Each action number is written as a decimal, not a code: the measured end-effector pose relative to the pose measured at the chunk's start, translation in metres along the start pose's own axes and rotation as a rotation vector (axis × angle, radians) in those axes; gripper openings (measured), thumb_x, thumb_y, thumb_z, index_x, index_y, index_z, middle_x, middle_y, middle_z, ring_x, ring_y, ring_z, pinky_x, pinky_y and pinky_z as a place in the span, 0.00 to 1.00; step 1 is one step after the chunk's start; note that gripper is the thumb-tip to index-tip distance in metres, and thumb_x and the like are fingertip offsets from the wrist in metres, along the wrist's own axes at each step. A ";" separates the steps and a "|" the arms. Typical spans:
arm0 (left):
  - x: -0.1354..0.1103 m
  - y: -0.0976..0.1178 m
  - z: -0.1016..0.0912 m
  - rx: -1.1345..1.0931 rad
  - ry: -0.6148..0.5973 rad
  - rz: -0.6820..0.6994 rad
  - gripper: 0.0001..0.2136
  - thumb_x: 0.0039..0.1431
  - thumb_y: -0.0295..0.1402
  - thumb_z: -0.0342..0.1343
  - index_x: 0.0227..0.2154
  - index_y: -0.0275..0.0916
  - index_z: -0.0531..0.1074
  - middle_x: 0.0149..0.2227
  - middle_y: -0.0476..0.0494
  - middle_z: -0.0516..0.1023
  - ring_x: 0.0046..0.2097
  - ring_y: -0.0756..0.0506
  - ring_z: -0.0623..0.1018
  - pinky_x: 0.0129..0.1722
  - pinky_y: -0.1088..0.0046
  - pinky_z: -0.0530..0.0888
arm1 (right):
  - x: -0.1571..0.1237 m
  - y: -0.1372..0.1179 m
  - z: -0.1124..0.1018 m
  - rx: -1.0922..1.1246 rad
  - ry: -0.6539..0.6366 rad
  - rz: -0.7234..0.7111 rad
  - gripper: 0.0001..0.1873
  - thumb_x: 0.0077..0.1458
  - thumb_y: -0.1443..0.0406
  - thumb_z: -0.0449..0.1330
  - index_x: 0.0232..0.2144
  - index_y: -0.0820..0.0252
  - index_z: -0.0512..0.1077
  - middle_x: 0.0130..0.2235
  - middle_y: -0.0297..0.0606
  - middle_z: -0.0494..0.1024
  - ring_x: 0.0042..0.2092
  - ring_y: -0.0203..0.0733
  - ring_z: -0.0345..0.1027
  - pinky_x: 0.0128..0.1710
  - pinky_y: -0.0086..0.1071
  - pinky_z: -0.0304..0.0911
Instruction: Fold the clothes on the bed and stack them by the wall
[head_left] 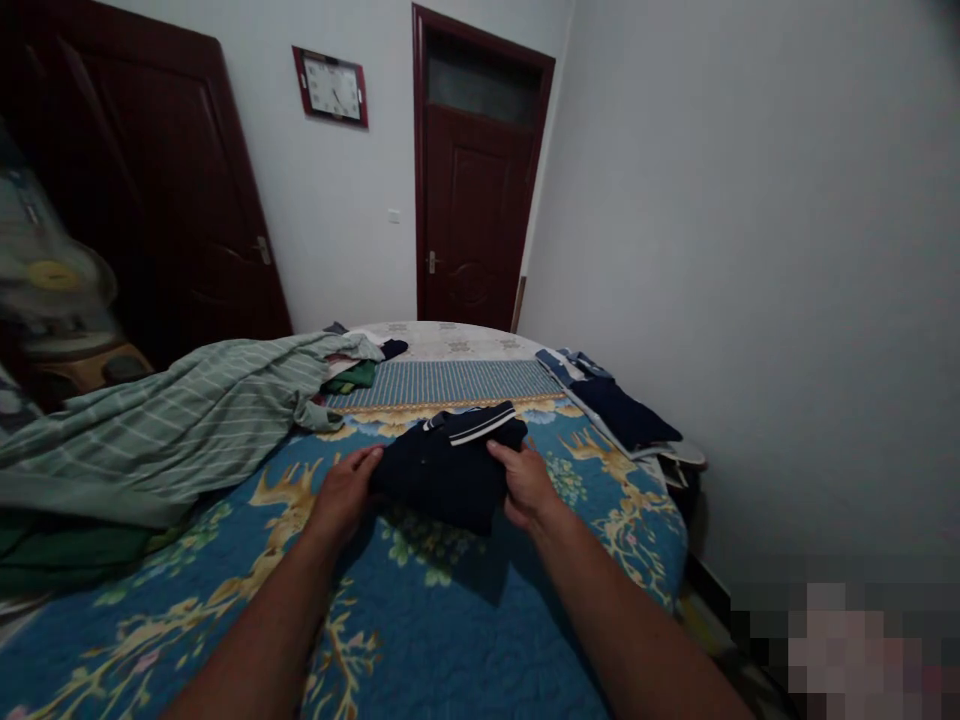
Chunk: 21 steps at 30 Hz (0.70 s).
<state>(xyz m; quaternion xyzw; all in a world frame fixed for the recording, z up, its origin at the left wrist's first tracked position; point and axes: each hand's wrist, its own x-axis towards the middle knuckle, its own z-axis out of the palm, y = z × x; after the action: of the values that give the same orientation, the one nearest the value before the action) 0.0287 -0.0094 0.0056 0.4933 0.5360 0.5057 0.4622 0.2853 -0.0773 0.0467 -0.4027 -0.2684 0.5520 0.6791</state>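
The wall clock [332,88] had marks around its dial too small to read, and any lettering on the yellow centre of the electric fan [56,275] at the left was blurred. One navy garment [439,480] was in hand, with two pale stripes along its collar [482,425]. Two hands held it, one at each side: the left hand [341,495] gripped its left edge, thumb on top, and the right hand [529,485] gripped its right side, thumb lying just below the collar. The garment thus lay between the two sets of fingers, touching both, collar on the far side, its near edge raised over the blue quilt [465,640], where a shadow fell. One pale green striped cloth [225,400] lay heaped to the left, well apart from the garment, with dark green fabric [67,550] at its near end. Folded clothes [622,410] lay at the right edge, near the wall, in a pile whose pieces could not be counted surely. Beyond the quilt was one white patterned cover [480,345]; two dark red doors [480,190] and one small switch [394,216] were on the far side of the room
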 end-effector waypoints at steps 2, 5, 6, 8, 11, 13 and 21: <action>-0.003 -0.001 0.005 0.052 -0.055 0.028 0.24 0.52 0.50 0.70 0.46 0.39 0.83 0.47 0.35 0.87 0.46 0.37 0.86 0.35 0.69 0.82 | -0.008 -0.016 -0.013 0.019 0.028 -0.020 0.27 0.47 0.64 0.72 0.51 0.53 0.78 0.44 0.40 0.88 0.52 0.58 0.83 0.53 0.53 0.80; -0.006 -0.003 0.012 0.003 -0.147 -0.015 0.29 0.47 0.54 0.72 0.45 0.37 0.81 0.41 0.35 0.88 0.40 0.37 0.87 0.42 0.61 0.85 | -0.014 -0.044 -0.039 -0.001 0.054 -0.054 0.28 0.48 0.64 0.73 0.53 0.53 0.78 0.47 0.41 0.88 0.53 0.58 0.83 0.54 0.53 0.80; -0.006 -0.004 0.013 0.008 -0.163 -0.018 0.30 0.46 0.56 0.72 0.45 0.37 0.81 0.40 0.35 0.88 0.40 0.37 0.88 0.43 0.59 0.85 | -0.012 -0.054 -0.049 -0.016 0.067 -0.064 0.28 0.48 0.64 0.73 0.53 0.53 0.78 0.47 0.41 0.88 0.52 0.58 0.83 0.54 0.53 0.80; -0.006 -0.006 0.014 0.059 -0.171 -0.013 0.33 0.45 0.60 0.71 0.45 0.38 0.81 0.40 0.35 0.88 0.40 0.36 0.88 0.44 0.59 0.85 | -0.002 -0.075 -0.069 -0.047 0.100 -0.097 0.27 0.49 0.65 0.73 0.53 0.53 0.78 0.46 0.40 0.88 0.51 0.57 0.83 0.55 0.52 0.80; -0.005 -0.007 0.012 0.139 -0.161 -0.020 0.34 0.45 0.63 0.70 0.45 0.40 0.82 0.41 0.35 0.88 0.40 0.35 0.88 0.43 0.58 0.85 | 0.034 -0.109 -0.094 -0.095 0.166 -0.176 0.24 0.50 0.68 0.72 0.51 0.55 0.78 0.43 0.40 0.88 0.48 0.55 0.84 0.53 0.51 0.81; -0.004 -0.007 0.011 0.168 -0.155 -0.030 0.33 0.45 0.64 0.69 0.44 0.42 0.82 0.41 0.36 0.89 0.40 0.35 0.88 0.44 0.57 0.86 | 0.071 -0.134 -0.105 -0.108 0.228 -0.231 0.21 0.51 0.70 0.70 0.49 0.56 0.78 0.41 0.39 0.88 0.45 0.52 0.85 0.51 0.49 0.82; -0.006 -0.003 0.007 0.274 -0.111 -0.139 0.33 0.39 0.67 0.70 0.42 0.49 0.85 0.43 0.37 0.89 0.43 0.30 0.88 0.50 0.49 0.85 | 0.261 -0.226 -0.114 0.014 0.346 -0.379 0.12 0.63 0.73 0.60 0.47 0.59 0.76 0.36 0.33 0.86 0.39 0.39 0.82 0.46 0.41 0.81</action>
<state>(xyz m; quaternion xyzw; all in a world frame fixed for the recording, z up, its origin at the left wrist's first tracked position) 0.0365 -0.0149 0.0026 0.5407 0.6063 0.3668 0.4533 0.5623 0.1314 0.1563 -0.4290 -0.2153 0.3395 0.8089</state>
